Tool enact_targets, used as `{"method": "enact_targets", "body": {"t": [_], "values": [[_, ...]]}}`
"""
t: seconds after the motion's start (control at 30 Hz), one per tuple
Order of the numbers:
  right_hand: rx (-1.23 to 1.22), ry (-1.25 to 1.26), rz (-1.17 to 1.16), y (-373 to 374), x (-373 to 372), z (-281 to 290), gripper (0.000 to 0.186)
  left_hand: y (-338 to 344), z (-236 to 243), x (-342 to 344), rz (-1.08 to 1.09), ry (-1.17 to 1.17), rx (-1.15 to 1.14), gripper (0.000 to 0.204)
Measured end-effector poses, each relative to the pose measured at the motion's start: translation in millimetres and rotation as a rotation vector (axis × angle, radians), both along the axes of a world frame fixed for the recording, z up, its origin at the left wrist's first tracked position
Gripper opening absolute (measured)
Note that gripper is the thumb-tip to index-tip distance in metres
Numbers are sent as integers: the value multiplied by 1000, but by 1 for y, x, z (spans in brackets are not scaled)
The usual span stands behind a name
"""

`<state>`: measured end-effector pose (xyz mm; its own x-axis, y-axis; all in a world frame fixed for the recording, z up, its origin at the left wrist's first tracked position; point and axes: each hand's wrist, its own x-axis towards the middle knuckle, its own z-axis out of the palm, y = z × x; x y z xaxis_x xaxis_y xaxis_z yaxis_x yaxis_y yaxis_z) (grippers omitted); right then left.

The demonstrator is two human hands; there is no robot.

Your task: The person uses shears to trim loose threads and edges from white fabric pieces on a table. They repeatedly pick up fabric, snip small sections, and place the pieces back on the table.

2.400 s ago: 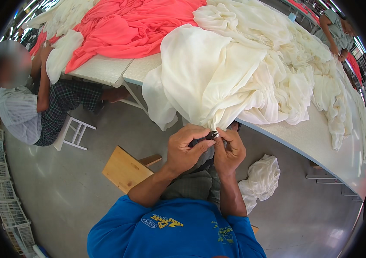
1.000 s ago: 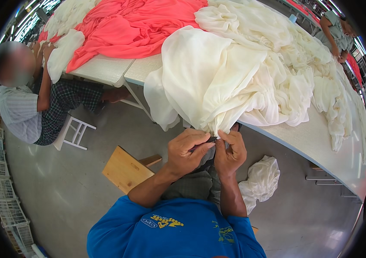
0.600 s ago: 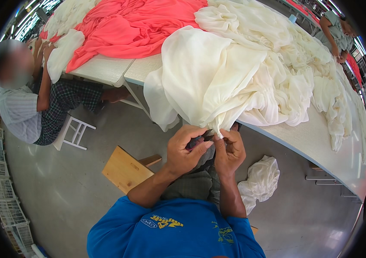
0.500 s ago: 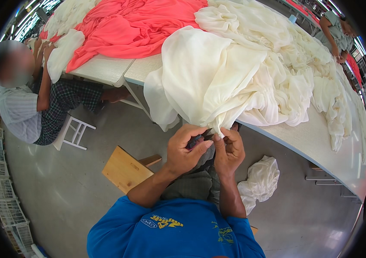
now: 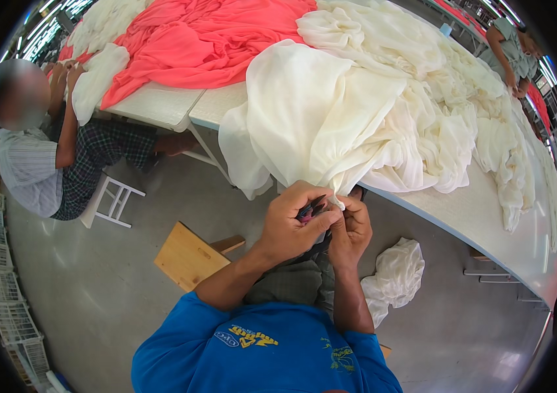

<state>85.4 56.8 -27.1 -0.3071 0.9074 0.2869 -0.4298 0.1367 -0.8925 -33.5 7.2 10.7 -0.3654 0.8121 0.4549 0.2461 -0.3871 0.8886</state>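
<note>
Dark thread snips (image 5: 310, 211) sit in my left hand (image 5: 288, 226), their blades pointing up and to the right. My left fingers curl round them, with the thumb and forefinger reaching the fabric's tip. Opposite, my right hand (image 5: 350, 230) pinches the gathered corner of a cream sheer fabric (image 5: 321, 121) between thumb and forefinger. This cloth drapes down over the table's front edge to my hands. Part of the snips is hidden in my palm.
More cream cloth (image 5: 383, 39) and a coral-red heap (image 5: 206, 42) cover the tables (image 5: 167, 105). A seated co-worker (image 5: 29, 170) handles white cloth at left; another person (image 5: 511, 56) stands far right. A wooden stool (image 5: 190, 259) and a white cloth bundle (image 5: 400, 272) flank me.
My left hand has moved slightly up and right, its thumb and forefinger coming to the fabric's corner beside my right fingers. The snips have turned a little with it.
</note>
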Motion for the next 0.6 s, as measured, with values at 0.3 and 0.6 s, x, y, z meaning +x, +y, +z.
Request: {"method": "enact_targets", "body": {"t": [0.3,0.6], "values": [[41,12,6,1,1,1,17,6,0,4,32,-30,-25,9],[-104,41,74,4,5,4,21,1,-1,3,-103,-192,70,11]]}}
